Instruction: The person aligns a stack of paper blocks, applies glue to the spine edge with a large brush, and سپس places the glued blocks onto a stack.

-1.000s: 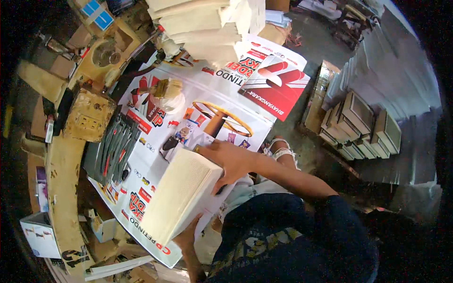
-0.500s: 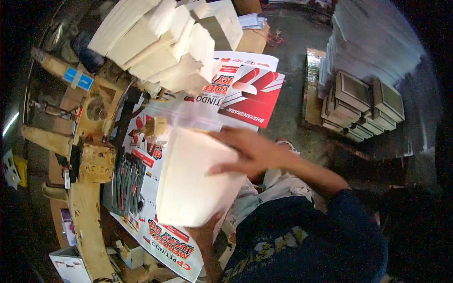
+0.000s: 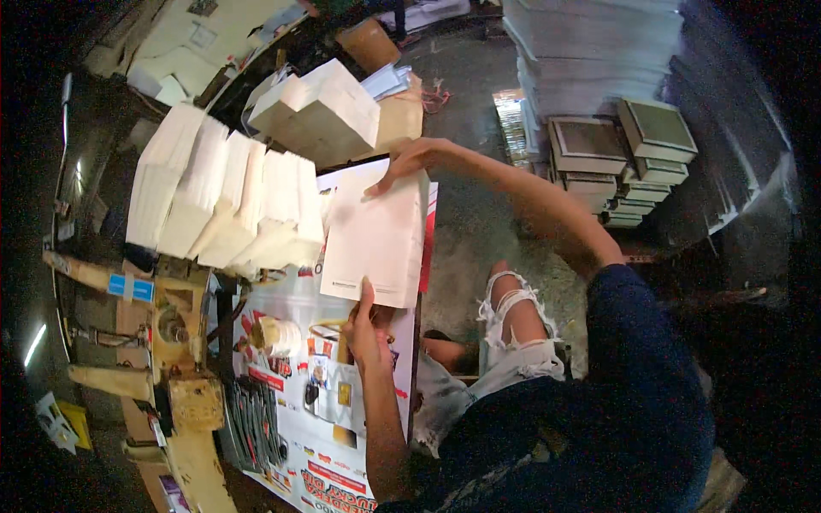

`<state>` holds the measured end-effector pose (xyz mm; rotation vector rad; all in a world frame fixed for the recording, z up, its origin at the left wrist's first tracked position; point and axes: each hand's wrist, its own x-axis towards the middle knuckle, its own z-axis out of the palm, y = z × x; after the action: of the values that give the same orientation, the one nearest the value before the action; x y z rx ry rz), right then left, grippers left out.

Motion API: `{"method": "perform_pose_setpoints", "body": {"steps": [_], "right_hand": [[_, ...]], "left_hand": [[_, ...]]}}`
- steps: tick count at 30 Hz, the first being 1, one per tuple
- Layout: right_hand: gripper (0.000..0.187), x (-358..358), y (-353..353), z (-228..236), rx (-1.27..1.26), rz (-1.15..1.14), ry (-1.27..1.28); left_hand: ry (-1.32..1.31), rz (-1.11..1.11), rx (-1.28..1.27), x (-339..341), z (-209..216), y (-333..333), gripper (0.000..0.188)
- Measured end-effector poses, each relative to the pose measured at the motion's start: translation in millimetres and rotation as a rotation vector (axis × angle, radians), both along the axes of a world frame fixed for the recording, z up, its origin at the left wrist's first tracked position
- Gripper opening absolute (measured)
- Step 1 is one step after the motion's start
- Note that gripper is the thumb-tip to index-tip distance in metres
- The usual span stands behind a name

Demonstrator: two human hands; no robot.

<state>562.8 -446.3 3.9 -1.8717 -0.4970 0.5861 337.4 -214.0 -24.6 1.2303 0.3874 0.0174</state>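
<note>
the block point(image 3: 372, 231) is between the two hands, just beyond the left hand point(image 3: 365, 335), which is clamped on its near edge, thumb on top; the right hand point(image 3: 409, 165) grips its far end. the stack point(image 3: 231, 192) stands left of it.

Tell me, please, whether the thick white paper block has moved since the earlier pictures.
Yes, the block moved toward the flat red paper sheet, now partly hiding it.
</note>
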Motion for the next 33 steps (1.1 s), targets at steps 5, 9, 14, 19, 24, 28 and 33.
{"method": "perform_pose_setpoints", "body": {"steps": [5, 9, 14, 19, 24, 28, 33], "right_hand": [[0.084, 19, -13, -18, -0.151, -0.023, 0.01], [0.11, 41, -8, -39, -0.389, -0.036, -0.102], [0.085, 43, -7, -51, -0.214, 0.015, 0.007], [0.092, 39, -9, -42, -0.386, -0.16, -0.106], [0.109, 41, -18, -35, -0.355, -0.044, -0.158], [0.114, 47, -5, -39, -0.514, -0.16, -0.117], [0.089, 27, -6, -36, -0.233, -0.227, -0.272]], "left_hand": [[0.041, 0.038, 0.061, 18, -7, -13, 0.053], [0.059, 0.065, 0.113, 22, -12, -20, 0.055], [0.113, 0.025, 0.257, 26, -17, -8, 0.061], [0.17, -0.005, 0.468, 28, -12, -9, 0.076], [0.162, -0.028, 0.45, 30, -12, -8, 0.075], [0.108, 0.004, 0.298, 29, -14, -13, 0.065], [0.164, -0.037, 0.323, 29, -12, -5, 0.066]]}}
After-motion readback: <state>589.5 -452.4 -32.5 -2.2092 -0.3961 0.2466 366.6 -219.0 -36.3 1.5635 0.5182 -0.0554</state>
